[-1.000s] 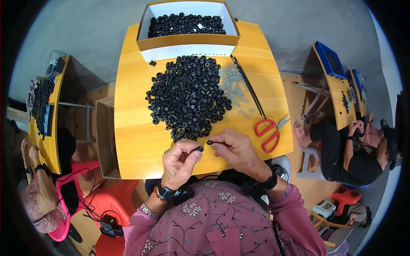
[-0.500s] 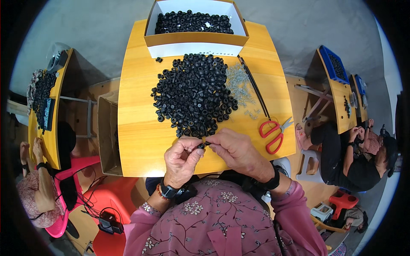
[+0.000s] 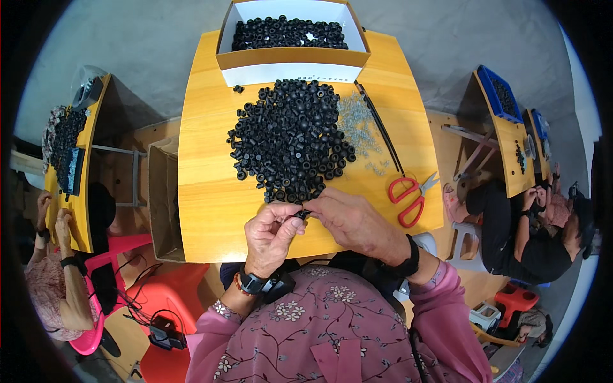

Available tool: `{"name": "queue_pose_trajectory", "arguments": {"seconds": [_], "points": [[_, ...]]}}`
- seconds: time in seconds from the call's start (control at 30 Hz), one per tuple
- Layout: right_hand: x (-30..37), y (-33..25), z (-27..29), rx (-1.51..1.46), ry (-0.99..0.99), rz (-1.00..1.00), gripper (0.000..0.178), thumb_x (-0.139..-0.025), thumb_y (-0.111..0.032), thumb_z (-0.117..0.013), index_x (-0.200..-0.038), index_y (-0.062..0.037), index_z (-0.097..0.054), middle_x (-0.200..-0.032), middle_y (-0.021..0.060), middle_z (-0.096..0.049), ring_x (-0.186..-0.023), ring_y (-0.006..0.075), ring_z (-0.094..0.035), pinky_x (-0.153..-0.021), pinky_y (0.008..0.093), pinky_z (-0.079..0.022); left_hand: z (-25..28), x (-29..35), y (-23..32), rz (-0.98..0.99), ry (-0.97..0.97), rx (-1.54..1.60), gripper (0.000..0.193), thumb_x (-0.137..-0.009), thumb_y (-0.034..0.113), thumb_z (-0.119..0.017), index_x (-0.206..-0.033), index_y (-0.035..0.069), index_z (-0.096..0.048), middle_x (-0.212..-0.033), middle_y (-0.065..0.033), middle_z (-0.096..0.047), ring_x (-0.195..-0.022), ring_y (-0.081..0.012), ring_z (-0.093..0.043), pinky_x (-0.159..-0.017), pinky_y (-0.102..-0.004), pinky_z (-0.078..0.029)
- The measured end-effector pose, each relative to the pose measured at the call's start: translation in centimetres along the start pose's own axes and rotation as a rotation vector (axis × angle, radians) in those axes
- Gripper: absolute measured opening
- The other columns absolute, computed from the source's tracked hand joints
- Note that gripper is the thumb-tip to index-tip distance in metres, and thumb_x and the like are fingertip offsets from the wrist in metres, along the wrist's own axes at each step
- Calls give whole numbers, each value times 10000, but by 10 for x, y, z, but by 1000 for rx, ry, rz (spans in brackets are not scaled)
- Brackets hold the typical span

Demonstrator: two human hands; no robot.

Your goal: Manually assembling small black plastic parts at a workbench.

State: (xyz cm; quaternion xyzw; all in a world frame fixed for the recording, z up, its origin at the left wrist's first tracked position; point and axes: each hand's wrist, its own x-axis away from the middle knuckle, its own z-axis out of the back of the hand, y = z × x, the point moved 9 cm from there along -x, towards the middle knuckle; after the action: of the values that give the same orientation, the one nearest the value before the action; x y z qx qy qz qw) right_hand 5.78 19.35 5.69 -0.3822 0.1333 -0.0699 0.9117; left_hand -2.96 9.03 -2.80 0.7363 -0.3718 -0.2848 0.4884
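Between thumb and fingers of my left hand (image 3: 271, 233) is a small round black rubber-like part (image 3: 301, 214). My right hand (image 3: 348, 220) meets it from the right, fingers pinched at that same part; whether it grips a second small piece is hidden by the fingertips. Both hands are just over the near side of the yellow table (image 3: 211, 223). Right beyond the fingertips spreads a big heap of small black parts (image 3: 287, 134), some ring-shaped, some like plugs. A patch of tiny clear pieces (image 3: 359, 124) lies along the heap's right side.
Red-handled scissors (image 3: 408, 198) lie to the right, below thin black rods (image 3: 381, 131). An open box (image 3: 294, 59) of black parts stands at the far edge. A cardboard carton (image 3: 164, 204) is left of the table. People work at side tables (image 3: 83, 159) left and right.
My right hand has moved slightly left, bringing its fingertips up against the black part in my left hand. The left hand stays nearly in place.
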Motion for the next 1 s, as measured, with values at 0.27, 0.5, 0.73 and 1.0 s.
{"name": "queue_pose_trajectory", "arguments": {"seconds": [0.27,0.5,0.73,1.0], "points": [[-3,-5,2,53,-38,32,304,-827,59,-633,-1127,4,-629,-892,141,-596,-760,339,-645,-622,392,-523,0,-1,-2,-5,-11,-20,144,-957,36,-673,-1066,-48,-633,-971,-113,-695,-767,-126,-658,-729,-264,-549],[-8,-19,0,209,-163,102,382,-733,45,-646,-1111,16,-597,-888,127,-549,-794,334,-621,-646,408,-512,-2,-1,0,7,-19,16,122,-958,24,-667,-1051,-47,-632,-941,-92,-684,-764,-117,-653,-724,-258,-547],[-11,-21,-2,233,-230,126,211,-775,5,-608,-980,-1,-555,-903,148,-548,-808,348,-616,-654,439,-493,0,-2,-3,16,-21,42,119,-958,15,-662,-1056,-42,-628,-937,-87,-683,-755,-117,-653,-716,-258,-546],[-12,-15,-13,274,-268,70,356,-757,11,-630,-1109,-3,-588,-905,123,-554,-825,329,-628,-663,422,-509,1,-4,-4,7,-16,6,100,-956,-33,-637,-1054,-32,-616,-929,-72,-671,-766,-109,-651,-729,-258,-561]]}}
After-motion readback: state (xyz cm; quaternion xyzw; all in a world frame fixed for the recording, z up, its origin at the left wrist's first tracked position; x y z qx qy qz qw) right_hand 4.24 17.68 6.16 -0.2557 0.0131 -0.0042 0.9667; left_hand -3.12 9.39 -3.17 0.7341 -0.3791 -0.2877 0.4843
